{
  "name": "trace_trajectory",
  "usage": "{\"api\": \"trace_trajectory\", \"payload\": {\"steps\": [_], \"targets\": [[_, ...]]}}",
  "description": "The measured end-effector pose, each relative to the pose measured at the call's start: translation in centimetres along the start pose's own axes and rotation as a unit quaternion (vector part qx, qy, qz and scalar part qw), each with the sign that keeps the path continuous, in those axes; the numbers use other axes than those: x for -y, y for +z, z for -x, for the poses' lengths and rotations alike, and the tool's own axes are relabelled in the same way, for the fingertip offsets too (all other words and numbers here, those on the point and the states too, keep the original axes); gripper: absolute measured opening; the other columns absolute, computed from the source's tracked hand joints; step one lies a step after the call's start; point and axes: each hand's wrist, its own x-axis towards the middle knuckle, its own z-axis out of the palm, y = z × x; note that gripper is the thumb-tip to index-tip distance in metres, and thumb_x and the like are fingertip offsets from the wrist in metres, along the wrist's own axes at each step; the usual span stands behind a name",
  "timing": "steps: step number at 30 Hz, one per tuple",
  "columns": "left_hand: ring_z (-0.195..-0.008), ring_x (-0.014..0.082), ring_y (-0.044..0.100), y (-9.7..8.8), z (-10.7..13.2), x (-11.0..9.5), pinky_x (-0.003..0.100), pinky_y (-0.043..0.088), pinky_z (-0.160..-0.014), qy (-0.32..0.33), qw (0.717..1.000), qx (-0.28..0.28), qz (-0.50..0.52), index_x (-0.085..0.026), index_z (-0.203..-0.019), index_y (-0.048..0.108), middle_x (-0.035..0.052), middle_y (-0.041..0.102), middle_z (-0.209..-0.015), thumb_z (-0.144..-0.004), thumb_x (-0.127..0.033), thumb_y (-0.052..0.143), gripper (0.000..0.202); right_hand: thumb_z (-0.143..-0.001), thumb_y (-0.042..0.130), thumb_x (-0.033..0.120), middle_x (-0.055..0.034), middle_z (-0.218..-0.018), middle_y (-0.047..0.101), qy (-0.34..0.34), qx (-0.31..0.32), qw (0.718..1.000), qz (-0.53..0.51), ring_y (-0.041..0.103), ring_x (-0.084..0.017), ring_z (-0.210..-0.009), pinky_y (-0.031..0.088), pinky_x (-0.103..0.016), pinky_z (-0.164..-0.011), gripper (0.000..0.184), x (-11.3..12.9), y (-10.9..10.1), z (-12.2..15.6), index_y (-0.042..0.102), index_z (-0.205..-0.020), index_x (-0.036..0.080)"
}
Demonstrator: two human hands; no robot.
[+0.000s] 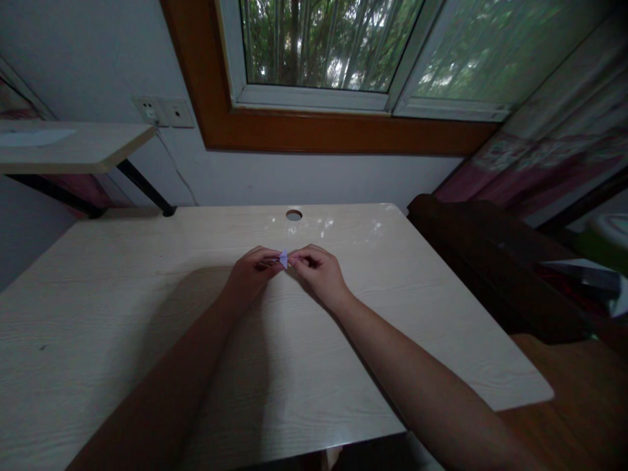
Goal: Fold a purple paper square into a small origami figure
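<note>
A small pale-purple piece of folded paper (283,259) is pinched between my two hands, over the far middle part of the desk. My left hand (252,273) grips its left side with thumb and fingers pressed together. From the other side, the fingertips of my right hand (318,267) close on its right edge. Most of the paper is covered by the fingers, so its full shape is hidden.
The pale wooden desk (206,366) has a round cable hole (294,214) near its back edge. A raised shelf (73,147) on black legs stands at the left. Behind are a window (318,98) and a wall socket (164,112). Dark wooden furniture (471,261) sits right.
</note>
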Motion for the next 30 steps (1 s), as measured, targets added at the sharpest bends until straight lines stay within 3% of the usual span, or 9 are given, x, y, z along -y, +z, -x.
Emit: {"api": "trace_trajectory", "payload": {"steps": [7,15,30], "targets": [[-0.088,0.0183,0.067,0.0,-0.1,0.0,0.031,0.054,-0.082,-0.003,1.000,-0.014,0.010,-0.023,-0.099,0.072,0.0053,0.068,-0.101,-0.079,-0.039,0.071,0.025,-0.085,0.066,0.026,-0.0031,-0.079,0.065,-0.037,-0.020,0.998,0.048,0.056,-0.015,-0.068,0.044,-0.028,-0.063,0.009,1.0,-0.3,0.0,0.074,-0.087,0.023],[-0.080,0.0161,0.066,-0.3,0.2,-1.0,0.028,0.053,-0.074,-0.001,0.999,-0.051,-0.009,-0.022,-0.091,0.072,0.0033,0.069,-0.088,-0.083,-0.040,0.068,0.020,-0.087,0.064,0.025,-0.0031,-0.079,0.066,-0.061,-0.032,0.996,0.062,0.057,-0.015,-0.067,0.045,-0.028,-0.064,0.010,1.0,-0.3,0.0,0.073,-0.088,0.023],[-0.077,0.0151,0.064,-0.3,0.3,-0.8,0.027,0.050,-0.071,0.014,0.998,-0.055,0.006,-0.022,-0.090,0.071,0.0024,0.066,-0.085,-0.084,-0.038,0.069,0.017,-0.088,0.064,0.027,-0.0036,-0.080,0.067,-0.074,-0.021,0.996,0.055,0.057,-0.015,-0.068,0.045,-0.029,-0.063,0.011,1.0,-0.2,0.2,0.074,-0.090,0.024]]}}
